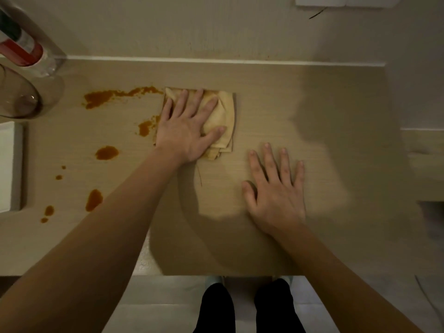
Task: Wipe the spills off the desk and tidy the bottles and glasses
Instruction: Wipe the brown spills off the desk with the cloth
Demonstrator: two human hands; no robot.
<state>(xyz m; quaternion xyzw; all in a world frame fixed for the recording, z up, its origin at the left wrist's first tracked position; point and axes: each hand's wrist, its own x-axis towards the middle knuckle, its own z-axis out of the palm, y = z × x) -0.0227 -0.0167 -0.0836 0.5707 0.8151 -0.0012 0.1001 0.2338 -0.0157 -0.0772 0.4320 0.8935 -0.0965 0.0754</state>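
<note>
Barely begun: the cloth (219, 116) is pressed flat by the spread left hand (187, 131); the right hand (276, 188) lies spread on the bench (312, 104); spills (101, 98) at centre left remain unwiped, bottle (21, 44) and glass (21, 99) upper left untidied.

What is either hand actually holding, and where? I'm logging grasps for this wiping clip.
Nothing is gripped. The left hand presses flat, fingers spread, on top of the folded cloth. The right hand rests flat on the bare desk.

No text or label can be read.
</note>
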